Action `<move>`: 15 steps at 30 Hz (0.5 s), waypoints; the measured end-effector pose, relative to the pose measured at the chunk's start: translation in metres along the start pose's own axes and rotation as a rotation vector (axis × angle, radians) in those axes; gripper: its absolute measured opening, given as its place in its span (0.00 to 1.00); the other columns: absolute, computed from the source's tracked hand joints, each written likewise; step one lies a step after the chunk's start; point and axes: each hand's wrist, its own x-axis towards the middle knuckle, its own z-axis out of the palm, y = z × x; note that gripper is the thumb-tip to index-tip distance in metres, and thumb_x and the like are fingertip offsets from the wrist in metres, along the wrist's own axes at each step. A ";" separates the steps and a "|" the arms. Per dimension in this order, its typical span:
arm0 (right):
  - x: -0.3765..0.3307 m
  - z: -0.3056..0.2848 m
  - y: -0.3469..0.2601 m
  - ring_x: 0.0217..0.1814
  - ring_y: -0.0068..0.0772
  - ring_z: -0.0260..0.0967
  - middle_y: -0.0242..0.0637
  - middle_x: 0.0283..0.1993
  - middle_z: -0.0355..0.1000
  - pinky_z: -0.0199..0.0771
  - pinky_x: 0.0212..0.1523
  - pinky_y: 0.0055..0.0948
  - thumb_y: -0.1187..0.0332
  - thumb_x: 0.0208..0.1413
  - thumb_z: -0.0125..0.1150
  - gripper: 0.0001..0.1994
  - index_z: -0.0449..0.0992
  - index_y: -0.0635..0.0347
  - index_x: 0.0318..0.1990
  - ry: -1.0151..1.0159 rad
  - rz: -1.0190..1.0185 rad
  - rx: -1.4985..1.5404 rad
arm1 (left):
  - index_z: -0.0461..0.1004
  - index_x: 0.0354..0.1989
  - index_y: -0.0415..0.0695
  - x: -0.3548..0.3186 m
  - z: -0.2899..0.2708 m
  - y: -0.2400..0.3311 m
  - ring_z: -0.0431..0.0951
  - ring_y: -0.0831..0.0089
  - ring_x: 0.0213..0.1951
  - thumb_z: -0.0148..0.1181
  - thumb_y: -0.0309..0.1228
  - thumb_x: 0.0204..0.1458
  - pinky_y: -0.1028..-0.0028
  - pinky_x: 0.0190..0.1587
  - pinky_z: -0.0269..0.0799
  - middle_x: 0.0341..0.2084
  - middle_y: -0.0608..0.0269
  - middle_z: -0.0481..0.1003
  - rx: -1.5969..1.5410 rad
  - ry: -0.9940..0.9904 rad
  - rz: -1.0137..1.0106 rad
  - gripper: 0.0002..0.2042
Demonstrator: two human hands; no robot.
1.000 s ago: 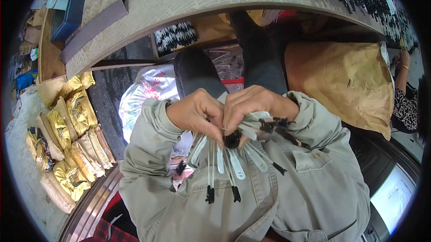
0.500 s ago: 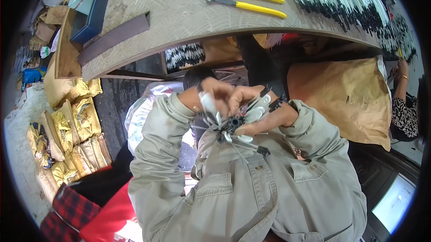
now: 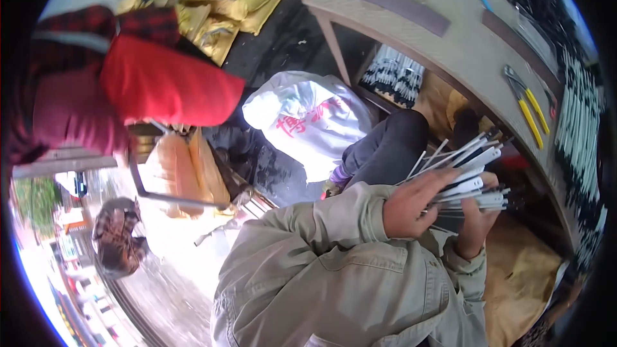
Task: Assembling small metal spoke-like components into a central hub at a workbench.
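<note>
Head view. Both hands work at one bundle of thin white flat strips with black tips [image 3: 466, 180], held just in front of the chest and below the curved edge of the grey workbench [image 3: 411, 38]. The left hand [image 3: 414, 209] is closed around the near end of the bundle, fingers wrapped over the top and thumb beneath; the strips fan out from it toward the bench. The right hand [image 3: 479, 218] lies under the far part of the fan, fingers curled up against the strips from below and holding them, with the palm hidden. The step in hand appears to be gathering and squaring the loose strips into one bunch. The next move likely calls for aligning the splayed tips while both hands keep pressure, since several strips stand out at different angles and could slip free.

Beyond the bundle, yellow-handled pliers [image 3: 530, 109] lie on the bench top, well apart from both hands. To the left of the left hand, past the olive jacket sleeve [image 3: 308, 218], a white plastic bag with red markings [image 3: 302, 115] sits on the floor.
</note>
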 end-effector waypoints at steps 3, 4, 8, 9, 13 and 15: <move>-0.011 0.004 0.010 0.38 0.18 0.58 0.29 0.35 0.62 0.59 0.42 0.19 0.76 0.43 0.56 0.11 0.64 0.63 0.36 -0.036 -0.014 0.019 | 0.59 0.56 0.33 -0.008 0.004 -0.002 0.68 0.56 0.52 0.58 0.22 0.43 0.69 0.52 0.64 0.51 0.47 0.65 0.140 0.037 0.082 0.28; -0.011 -0.001 0.013 0.39 0.19 0.59 0.30 0.36 0.63 0.60 0.43 0.21 0.75 0.44 0.55 0.12 0.65 0.63 0.38 -0.028 -0.036 -0.010 | 0.59 0.56 0.33 -0.007 0.004 -0.002 0.68 0.56 0.52 0.58 0.22 0.43 0.69 0.52 0.64 0.51 0.47 0.65 0.130 0.042 0.086 0.28; -0.013 -0.007 0.018 0.36 0.18 0.59 0.29 0.34 0.62 0.61 0.40 0.18 0.73 0.45 0.58 0.12 0.65 0.63 0.38 -0.033 0.046 0.033 | 0.62 0.53 0.33 -0.025 -0.033 -0.018 0.70 0.61 0.47 0.63 0.27 0.40 0.69 0.50 0.65 0.46 0.48 0.68 0.012 0.183 0.034 0.29; -0.012 0.001 0.011 0.35 0.17 0.58 0.28 0.34 0.63 0.61 0.38 0.18 0.73 0.46 0.58 0.14 0.64 0.63 0.40 0.018 0.069 0.013 | 0.64 0.52 0.35 -0.032 -0.048 -0.039 0.72 0.61 0.44 0.66 0.29 0.38 0.69 0.48 0.66 0.44 0.49 0.69 0.145 0.289 0.082 0.29; -0.004 0.019 0.024 0.35 0.17 0.59 0.29 0.34 0.63 0.60 0.38 0.17 0.72 0.46 0.58 0.14 0.64 0.63 0.41 0.066 0.088 -0.061 | 0.60 0.56 0.37 -0.067 -0.117 -0.114 0.70 0.67 0.42 0.74 0.43 0.27 0.70 0.44 0.66 0.46 0.54 0.66 -0.141 0.511 -0.131 0.44; 0.005 0.029 0.029 0.35 0.18 0.59 0.29 0.34 0.64 0.60 0.38 0.17 0.72 0.47 0.57 0.13 0.65 0.63 0.40 0.077 0.083 -0.010 | 0.57 0.58 0.37 -0.077 -0.155 -0.132 0.70 0.64 0.44 0.75 0.44 0.25 0.69 0.45 0.66 0.49 0.53 0.65 0.011 0.357 -0.082 0.48</move>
